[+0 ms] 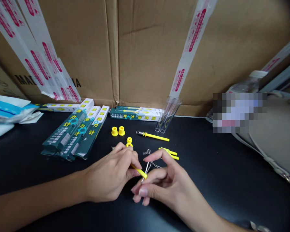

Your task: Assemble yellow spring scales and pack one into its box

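My left hand is closed around a yellow plastic rod, whose end sticks out toward my right hand. Between the fingers of my right hand is a bent metal wire piece, which meets the rod's end. Just behind the hands lie a small spring and some yellow rods. Farther back are a yellow rod with a metal spring end, two yellow caps and smaller yellow rings, one partly hidden by my left hand.
Green and white boxes lie at the left, with more boxes along the cardboard. Clear tubes lean at the back. A plastic bottle and a grey bag are at the right, a plastic packet far left.
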### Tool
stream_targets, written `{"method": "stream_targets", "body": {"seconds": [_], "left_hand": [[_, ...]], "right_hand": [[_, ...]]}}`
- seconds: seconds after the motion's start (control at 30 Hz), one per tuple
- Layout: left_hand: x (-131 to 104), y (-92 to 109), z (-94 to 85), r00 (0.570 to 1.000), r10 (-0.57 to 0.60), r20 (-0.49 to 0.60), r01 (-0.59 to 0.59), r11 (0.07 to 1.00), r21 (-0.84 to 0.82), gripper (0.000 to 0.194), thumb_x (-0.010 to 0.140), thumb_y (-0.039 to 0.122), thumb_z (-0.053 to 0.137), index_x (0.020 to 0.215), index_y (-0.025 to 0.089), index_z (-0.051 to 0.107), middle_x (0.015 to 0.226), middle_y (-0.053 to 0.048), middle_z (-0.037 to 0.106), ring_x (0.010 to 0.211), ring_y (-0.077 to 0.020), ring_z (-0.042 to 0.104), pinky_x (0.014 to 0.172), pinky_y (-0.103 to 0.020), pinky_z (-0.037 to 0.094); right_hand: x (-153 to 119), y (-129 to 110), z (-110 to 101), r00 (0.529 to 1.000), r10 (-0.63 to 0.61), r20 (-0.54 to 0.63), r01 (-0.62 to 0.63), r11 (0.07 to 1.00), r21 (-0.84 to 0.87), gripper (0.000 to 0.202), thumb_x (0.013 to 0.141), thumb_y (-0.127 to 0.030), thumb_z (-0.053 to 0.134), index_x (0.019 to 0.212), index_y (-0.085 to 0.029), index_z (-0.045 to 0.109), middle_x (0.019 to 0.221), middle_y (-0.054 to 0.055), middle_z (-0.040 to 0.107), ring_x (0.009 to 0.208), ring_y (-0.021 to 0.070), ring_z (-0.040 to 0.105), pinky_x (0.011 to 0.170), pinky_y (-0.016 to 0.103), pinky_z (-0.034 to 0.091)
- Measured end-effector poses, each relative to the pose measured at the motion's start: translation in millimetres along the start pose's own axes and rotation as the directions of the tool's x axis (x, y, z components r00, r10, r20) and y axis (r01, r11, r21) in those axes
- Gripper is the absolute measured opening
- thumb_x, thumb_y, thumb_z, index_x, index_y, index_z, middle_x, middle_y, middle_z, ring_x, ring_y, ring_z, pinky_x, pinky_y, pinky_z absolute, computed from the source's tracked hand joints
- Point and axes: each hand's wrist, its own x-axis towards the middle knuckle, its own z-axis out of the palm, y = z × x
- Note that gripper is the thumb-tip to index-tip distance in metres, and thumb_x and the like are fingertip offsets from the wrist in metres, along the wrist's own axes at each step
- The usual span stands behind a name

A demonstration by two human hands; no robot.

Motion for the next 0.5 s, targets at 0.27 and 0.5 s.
{"method": "stream_targets", "body": {"seconds": [0.27,0.5], "left_hand": [[-7.0,-7.4,3.9,0.990,-0.051,-0.129,0.034,0.991,-0.132,0.011,0.105,0.012,0.038,0.100,0.021,0.044,0.089,-0.002,0.061,0.081,-0.0157,0.059,0.075,-0.027,0.051],[-6.6,-7.6,5.3,0.986,-0.025,-0.165,-0.013,0.974,-0.226,0.017,0.101,0.004,0.042,0.105,0.018,0.050,0.088,-0.002,0.062,0.084,-0.0129,0.063,0.070,-0.019,0.053]], "right_hand": [[-1.4,-10.9,-10.4,0.989,-0.150,0.015,0.150,0.968,-0.201,0.022,0.091,-0.038,0.071,0.096,-0.017,0.068,0.083,0.001,0.068,0.072,0.0114,0.068,0.066,0.023,0.058],[-2.6,-5.6,-12.0,0.997,-0.029,0.073,0.039,0.990,-0.138,0.018,0.086,-0.032,0.078,0.081,-0.015,0.073,0.076,0.000,0.070,0.058,0.0055,0.063,0.060,0.016,0.054]]}}
